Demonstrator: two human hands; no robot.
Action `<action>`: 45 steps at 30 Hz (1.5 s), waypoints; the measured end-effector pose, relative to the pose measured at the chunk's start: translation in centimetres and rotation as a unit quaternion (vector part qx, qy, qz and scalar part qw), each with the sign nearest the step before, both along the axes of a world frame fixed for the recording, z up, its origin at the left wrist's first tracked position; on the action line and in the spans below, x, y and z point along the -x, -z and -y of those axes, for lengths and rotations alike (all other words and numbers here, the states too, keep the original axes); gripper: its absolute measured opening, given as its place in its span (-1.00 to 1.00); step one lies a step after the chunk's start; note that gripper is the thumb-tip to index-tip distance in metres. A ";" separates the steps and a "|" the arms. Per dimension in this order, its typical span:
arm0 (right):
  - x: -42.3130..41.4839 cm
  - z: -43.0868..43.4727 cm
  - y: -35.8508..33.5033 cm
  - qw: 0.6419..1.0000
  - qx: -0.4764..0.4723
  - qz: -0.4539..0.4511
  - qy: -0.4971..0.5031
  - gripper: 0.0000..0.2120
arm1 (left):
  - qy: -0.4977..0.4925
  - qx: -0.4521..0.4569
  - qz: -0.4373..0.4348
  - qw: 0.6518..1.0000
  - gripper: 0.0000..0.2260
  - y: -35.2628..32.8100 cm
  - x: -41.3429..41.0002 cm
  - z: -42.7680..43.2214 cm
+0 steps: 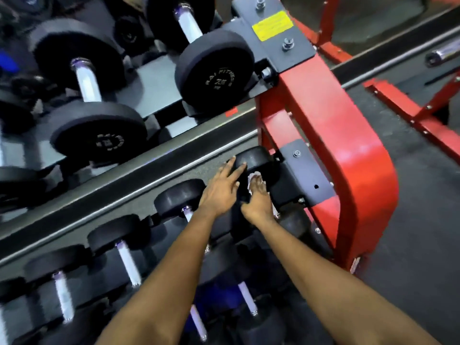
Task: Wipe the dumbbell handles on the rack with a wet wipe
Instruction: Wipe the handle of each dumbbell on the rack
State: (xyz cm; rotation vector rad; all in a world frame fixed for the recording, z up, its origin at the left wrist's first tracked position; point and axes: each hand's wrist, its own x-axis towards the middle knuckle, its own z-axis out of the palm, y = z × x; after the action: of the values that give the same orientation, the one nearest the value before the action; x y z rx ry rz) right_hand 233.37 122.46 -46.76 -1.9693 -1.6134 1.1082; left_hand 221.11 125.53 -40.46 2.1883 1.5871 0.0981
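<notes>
Two hands in, both at the rightmost dumbbell (252, 158) of the middle tier, hard against the red rack (336, 135) upright. Left hand (220, 189) laid flat, fingers straight and spread, tips touching that dumbbell's far head. Right hand (257, 201) curled round one white wet wipe (254, 176), pressed onto the handle just behind that head; handle itself hidden under hand and wipe. Counted four dumbbells on the middle tier, three with bare chrome handles (128, 265) showing left of the hands. Counted two top-tier dumbbells (214, 73), handles bare; further left too blurred to count. Saw two bottom-tier handles (246, 297) between and below the forearms. Motion blur throughout.
</notes>
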 end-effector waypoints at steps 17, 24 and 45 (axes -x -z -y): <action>3.1 -1.9 -0.4 0.989 0.033 0.068 0.128 -0.20 | 0.115 0.021 0.017 0.993 -0.14 0.3 3.7 -2.7; -0.6 -6.6 1.9 0.956 0.139 -0.157 0.206 -0.55 | 0.103 0.054 0.012 0.993 -0.16 -0.1 3.8 -2.9; 5.3 0.2 -0.2 0.987 0.021 0.144 0.067 -0.07 | 0.088 0.085 0.037 0.992 -0.12 0.0 3.7 -3.1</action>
State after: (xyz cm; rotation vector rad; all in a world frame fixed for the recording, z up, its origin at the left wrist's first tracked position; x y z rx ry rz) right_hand 228.02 122.22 -46.51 -2.3156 -1.5755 0.8440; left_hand 217.39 128.67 -40.44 2.1538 1.3066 -0.0095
